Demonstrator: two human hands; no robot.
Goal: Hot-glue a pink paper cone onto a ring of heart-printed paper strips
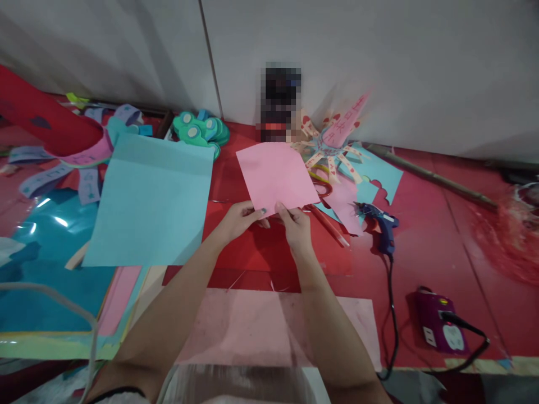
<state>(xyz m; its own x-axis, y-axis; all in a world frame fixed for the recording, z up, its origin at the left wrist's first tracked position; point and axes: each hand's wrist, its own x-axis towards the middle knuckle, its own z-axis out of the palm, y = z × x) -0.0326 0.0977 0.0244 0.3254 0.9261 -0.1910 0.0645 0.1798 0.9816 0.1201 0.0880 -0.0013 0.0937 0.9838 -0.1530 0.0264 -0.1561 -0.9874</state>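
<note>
A roughly square sheet of pink paper [277,177] is held up over the table, pinched along its near edge by both hands. My left hand [243,220] grips the lower left corner, thumb on top. Close beside it, my right hand [296,223] holds the same edge, its thumb on the paper and its fingers underneath. Red sheets [269,252] lie below my hands. Left of the pink paper is a large light-blue sheet [158,202]. Scissors with yellow and red handles [322,182] lie partly hidden behind the sheet's right side.
A blue glue gun [381,224] lies at right, its cord leading toward a purple power strip [441,322]. Behind stand a pink paper cone hat [347,123] and green foam cutouts [200,132]. A red cone [50,115] is at far left, and a stick [433,175] at back right.
</note>
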